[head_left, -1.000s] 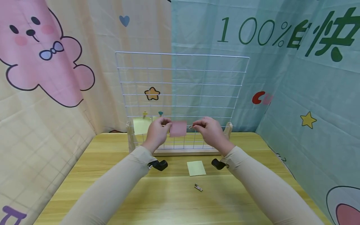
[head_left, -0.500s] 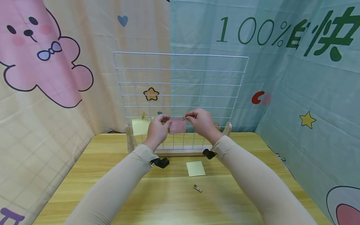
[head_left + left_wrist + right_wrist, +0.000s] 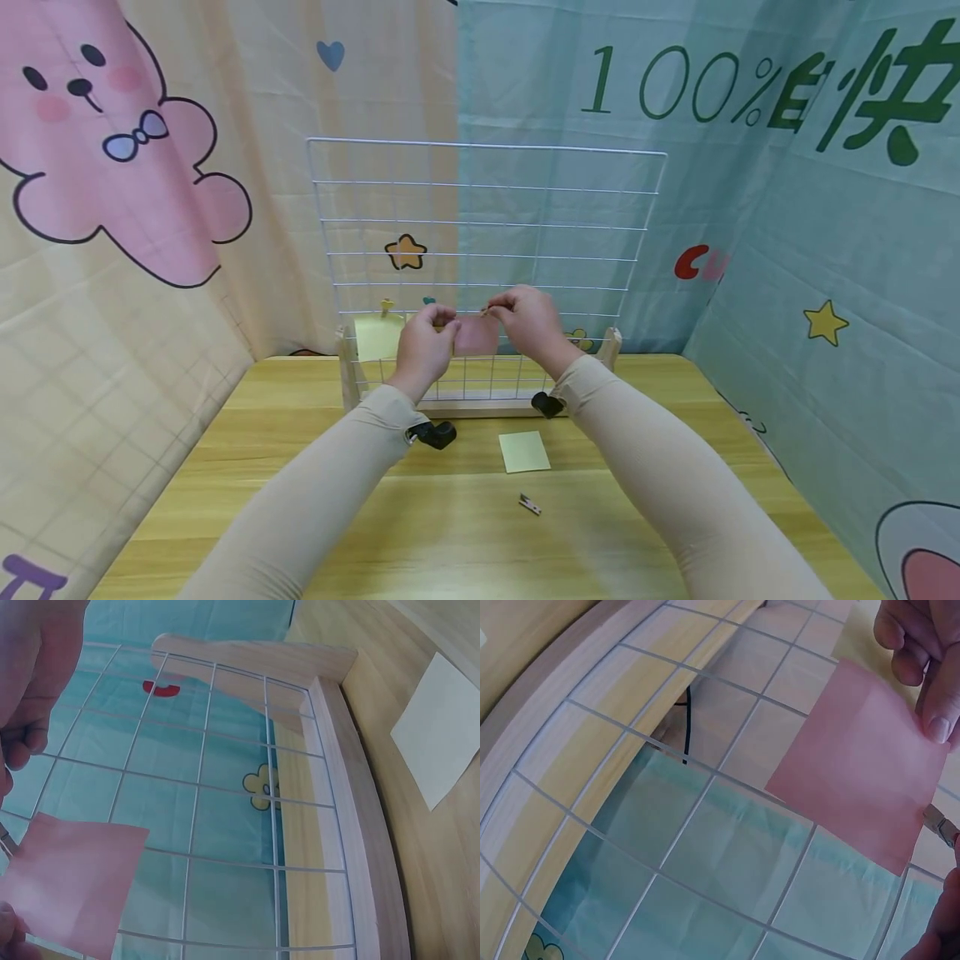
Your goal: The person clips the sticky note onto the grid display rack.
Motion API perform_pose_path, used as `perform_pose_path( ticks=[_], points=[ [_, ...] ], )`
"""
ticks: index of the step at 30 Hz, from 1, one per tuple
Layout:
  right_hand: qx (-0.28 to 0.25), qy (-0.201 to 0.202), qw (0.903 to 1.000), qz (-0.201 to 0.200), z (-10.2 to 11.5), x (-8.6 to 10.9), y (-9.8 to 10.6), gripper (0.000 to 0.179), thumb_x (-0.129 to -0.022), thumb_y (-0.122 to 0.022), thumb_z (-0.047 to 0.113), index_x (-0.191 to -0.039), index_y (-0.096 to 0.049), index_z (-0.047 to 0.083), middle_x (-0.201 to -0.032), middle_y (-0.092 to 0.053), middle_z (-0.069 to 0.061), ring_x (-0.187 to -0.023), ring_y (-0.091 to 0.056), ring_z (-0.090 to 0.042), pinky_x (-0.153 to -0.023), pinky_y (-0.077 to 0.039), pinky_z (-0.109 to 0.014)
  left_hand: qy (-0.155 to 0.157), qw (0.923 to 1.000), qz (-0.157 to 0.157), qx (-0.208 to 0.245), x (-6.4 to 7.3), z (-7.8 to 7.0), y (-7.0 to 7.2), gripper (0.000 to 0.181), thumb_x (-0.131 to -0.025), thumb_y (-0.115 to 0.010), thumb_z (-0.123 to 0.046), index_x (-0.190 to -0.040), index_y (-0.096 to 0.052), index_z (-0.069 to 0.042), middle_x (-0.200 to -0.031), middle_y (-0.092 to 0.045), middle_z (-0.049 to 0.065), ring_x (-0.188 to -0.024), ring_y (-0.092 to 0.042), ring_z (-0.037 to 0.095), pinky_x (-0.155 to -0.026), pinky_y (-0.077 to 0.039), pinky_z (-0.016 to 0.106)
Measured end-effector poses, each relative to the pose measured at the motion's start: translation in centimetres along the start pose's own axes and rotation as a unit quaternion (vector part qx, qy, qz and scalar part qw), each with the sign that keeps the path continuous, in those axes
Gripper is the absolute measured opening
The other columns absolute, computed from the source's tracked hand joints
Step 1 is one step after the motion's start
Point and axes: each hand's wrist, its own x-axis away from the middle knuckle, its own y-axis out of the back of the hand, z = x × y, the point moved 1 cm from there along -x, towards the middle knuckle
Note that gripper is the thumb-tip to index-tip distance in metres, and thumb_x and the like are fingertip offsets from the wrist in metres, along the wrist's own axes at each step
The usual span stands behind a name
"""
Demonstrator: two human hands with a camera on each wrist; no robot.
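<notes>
A pink sticky note (image 3: 476, 336) lies against the lower part of a white wire grid (image 3: 487, 147). My left hand (image 3: 425, 346) pinches its upper left corner, the thumb in front in the right wrist view. At the note's upper right, my right hand (image 3: 528, 321) grips a small clothespin (image 3: 939, 823). The clothespin's tip meets the note's top edge; whether it also bites the wire, I cannot tell. To the left hangs a pale yellow note (image 3: 378, 337) under a yellow clip (image 3: 386, 306). Another yellow note under a teal clip (image 3: 429, 301) is mostly hidden behind my left hand.
On the wooden table (image 3: 420, 525) lie a loose pale yellow note (image 3: 525, 452) and, nearer me, another clothespin (image 3: 529, 504). A wooden stand (image 3: 352, 802) carries the grid. Printed curtains (image 3: 780, 350) hang behind it and at both sides.
My right hand has moved up and left, bringing the clothespin from beside the pink note to its top edge. The note has risen slightly; my left hand keeps holding it.
</notes>
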Motion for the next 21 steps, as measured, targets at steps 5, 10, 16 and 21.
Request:
perform_pose_path(
  ticks=[5, 10, 16, 21],
  points=[
    [0.016, 0.005, 0.9999, -0.002, 0.03, -0.22, -0.11, 0.019, -0.103, -0.069, 0.019, -0.111, -0.083, 0.010, -0.109, -0.078, -0.006, -0.106, -0.071, -0.024, -0.086, -0.060, -0.038, 0.002, 1.0000, -0.006, -0.007, -0.13, -0.02, -0.19, 0.018, -0.106, -0.066, -0.024, -0.119, -0.070, -0.013, -0.110, -0.070, 0.005, -0.100, -0.065, 0.024, -0.078, -0.055, 0.034],
    [0.036, 0.001, 0.9994, 0.002, 0.08, -0.40, -0.17, 0.019, -0.104, -0.068, 0.021, -0.111, -0.083, 0.012, -0.109, -0.077, -0.004, -0.105, -0.071, -0.023, -0.085, -0.059, -0.038, 0.000, 0.9998, -0.017, -0.007, -0.23, 0.00, -0.38, 0.016, -0.105, -0.067, -0.024, -0.116, -0.070, -0.013, -0.108, -0.070, 0.006, -0.098, -0.065, 0.024, -0.078, -0.054, 0.034],
    [0.041, -0.009, 0.9990, 0.013, 0.16, -0.59, -0.27, 0.020, -0.104, -0.067, 0.020, -0.112, -0.083, 0.012, -0.111, -0.077, -0.004, -0.107, -0.070, -0.024, -0.089, -0.059, -0.039, -0.006, 0.9996, -0.028, -0.009, -0.26, 0.06, -0.59, 0.015, -0.105, -0.068, -0.024, -0.114, -0.070, -0.013, -0.107, -0.071, 0.006, -0.098, -0.065, 0.024, -0.080, -0.055, 0.037],
    [0.047, -0.014, 0.9986, 0.019, 0.24, -0.65, -0.37, 0.020, -0.105, -0.066, 0.020, -0.114, -0.082, 0.012, -0.113, -0.077, -0.004, -0.109, -0.071, -0.025, -0.091, -0.059, -0.040, -0.016, 0.9991, -0.037, -0.015, -0.33, 0.19, -0.72, 0.015, -0.105, -0.068, -0.023, -0.115, -0.071, -0.013, -0.108, -0.072, 0.005, -0.099, -0.066, 0.024, -0.082, -0.057, 0.038]
  ],
)
